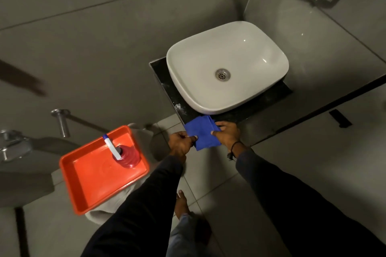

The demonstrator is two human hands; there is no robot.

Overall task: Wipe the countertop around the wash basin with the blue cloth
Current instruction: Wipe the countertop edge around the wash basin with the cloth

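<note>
Hands, left hand (pixel 181 144) and right hand (pixel 227 134), each grip pinching the blue cloth (pixel 202 134) at the countertop (pixel 246 110) edge.

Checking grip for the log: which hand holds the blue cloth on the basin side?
The right hand, pinching the blue cloth nearest the wash basin; the left hand grips its opposite edge.
</note>
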